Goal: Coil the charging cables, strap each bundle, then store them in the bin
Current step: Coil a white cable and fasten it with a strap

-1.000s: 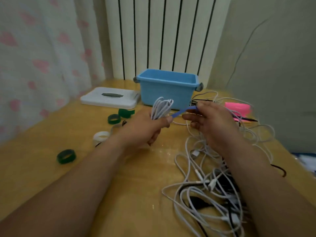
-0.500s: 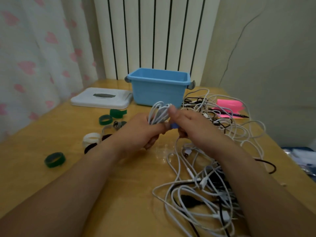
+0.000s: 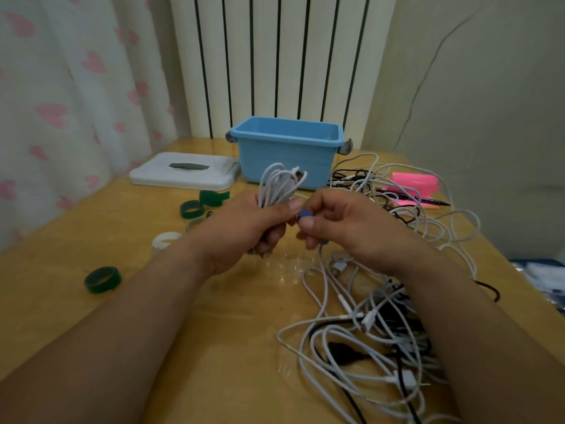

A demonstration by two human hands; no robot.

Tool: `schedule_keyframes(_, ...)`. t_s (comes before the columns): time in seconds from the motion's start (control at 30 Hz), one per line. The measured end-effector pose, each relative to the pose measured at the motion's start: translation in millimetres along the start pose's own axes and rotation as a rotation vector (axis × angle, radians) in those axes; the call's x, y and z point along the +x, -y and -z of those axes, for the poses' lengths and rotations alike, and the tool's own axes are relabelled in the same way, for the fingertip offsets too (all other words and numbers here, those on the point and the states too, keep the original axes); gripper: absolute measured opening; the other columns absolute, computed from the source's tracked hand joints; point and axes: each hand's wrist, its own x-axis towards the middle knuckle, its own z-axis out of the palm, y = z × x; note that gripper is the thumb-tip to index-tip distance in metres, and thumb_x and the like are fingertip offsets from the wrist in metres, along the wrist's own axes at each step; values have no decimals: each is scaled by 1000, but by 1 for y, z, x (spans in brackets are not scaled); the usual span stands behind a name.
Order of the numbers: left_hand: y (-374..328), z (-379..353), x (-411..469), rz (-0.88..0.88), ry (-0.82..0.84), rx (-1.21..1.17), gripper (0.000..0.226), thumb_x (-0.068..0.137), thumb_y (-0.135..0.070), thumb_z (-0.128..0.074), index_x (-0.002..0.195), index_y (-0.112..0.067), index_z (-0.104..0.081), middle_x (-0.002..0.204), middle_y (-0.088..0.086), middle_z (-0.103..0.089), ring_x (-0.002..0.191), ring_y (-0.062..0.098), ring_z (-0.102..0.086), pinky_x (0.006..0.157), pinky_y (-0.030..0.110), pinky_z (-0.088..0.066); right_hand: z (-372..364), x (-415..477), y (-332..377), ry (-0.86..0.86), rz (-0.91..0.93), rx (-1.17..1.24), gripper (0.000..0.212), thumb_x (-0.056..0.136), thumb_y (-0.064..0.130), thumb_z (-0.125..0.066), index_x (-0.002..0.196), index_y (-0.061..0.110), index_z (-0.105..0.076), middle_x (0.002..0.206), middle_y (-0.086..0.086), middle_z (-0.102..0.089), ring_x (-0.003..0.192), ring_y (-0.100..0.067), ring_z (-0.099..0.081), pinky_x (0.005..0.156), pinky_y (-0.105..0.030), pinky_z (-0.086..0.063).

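Note:
My left hand (image 3: 244, 228) grips a coiled white cable bundle (image 3: 279, 185), whose loops stick up above the fist. Right beside it, my right hand (image 3: 345, 223) pinches a blue strap (image 3: 303, 213) between thumb and forefinger, close against the bundle. A light blue bin (image 3: 287, 153) stands open just behind both hands. A tangled heap of white and black cables (image 3: 376, 325) lies on the wooden table (image 3: 91, 316) under and around my right arm.
Green strap rolls (image 3: 103, 280) (image 3: 192, 208) (image 3: 213, 198) and a white roll (image 3: 165, 240) lie left of my hands. A white flat lidded box (image 3: 183, 175) sits at the back left. Pink sticky notes (image 3: 412, 185) with a pen lie at the back right. A radiator and curtain stand behind.
The blue strap, held out straight a second ago, has been brought in against the bundle. My right hand moved left to meet my left hand.

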Motion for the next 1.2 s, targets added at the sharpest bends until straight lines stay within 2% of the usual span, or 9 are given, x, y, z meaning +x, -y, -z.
schedule_keyframes(0.2,-1,-2,1,38,-107,85,32,106,-42,-64,89,-15,-65,64,1,-61,54,15,-50,53,29,-45,-1,-3,5,5,-113,50,10,107,15,-58,99,11,-62,58,0,-42,51,-16,-42,66,-36,-50)
schedule_keyframes(0.3,2,-11,3,117,-185,44,37,107,-44,-63,87,-13,-61,65,6,-62,52,19,-53,49,29,-47,-4,-1,13,-214,11,138,13,107,17,-59,95,15,-63,54,5,-43,49,-16,-41,67,-39,-51)
schedule_keyframes(0.37,2,-19,3,135,-192,84,35,110,-39,-59,93,-8,-64,66,8,-67,51,19,-56,46,26,-47,-11,-2,20,-204,72,295,10,106,16,-59,97,17,-64,55,8,-47,49,-15,-41,64,-33,-49)
schedule_keyframes(0.5,4,-21,4,-51,-155,516,29,104,-2,-53,84,-20,-64,70,-1,-63,58,6,-56,53,17,-41,-41,3,14,-179,36,-43,17,100,29,-73,87,17,-71,63,15,-59,58,-4,-51,65,-31,-47)
schedule_keyframes(0.6,-5,-24,3,-100,-113,636,30,103,-7,-51,83,-30,-54,78,-15,-53,68,-9,-56,59,8,-41,-48,10,6,-338,-26,-136,26,94,35,-78,74,21,-69,58,19,-60,56,1,-53,60,-19,-42)
schedule_keyframes(0.73,-10,-22,1,-30,-27,370,23,100,-3,-58,88,-22,-61,67,-11,-59,58,1,-50,60,17,-45,-47,11,2,-473,-41,-164,26,95,33,-76,76,17,-68,59,10,-62,56,-4,-56,57,-27,-44)
schedule_keyframes(0.87,-9,-19,-1,81,-1,57,21,98,-12,-59,117,-4,-66,90,5,-61,79,16,-57,70,31,-59,-43,11,2,-498,-86,-104,24,95,29,-74,77,16,-69,68,-1,-70,65,-20,-67,69,-50,-60)
schedule_keyframes(0.97,-7,-22,0,128,-89,-127,31,109,-28,-49,109,-4,-68,81,4,-63,77,20,-57,67,36,-59,-42,10,1,-490,-67,-71,23,97,31,-73,80,15,-70,75,-5,-75,71,-25,-71,73,-55,-60)
schedule_keyframes(1.2,-6,-21,5,-45,-291,-208,36,114,-25,-39,87,-13,-59,70,6,-53,55,15,-41,49,29,-31,-42,9,3,-433,-19,34,17,104,27,-66,89,19,-71,68,5,-65,61,-9,-58,65,-37,-54)
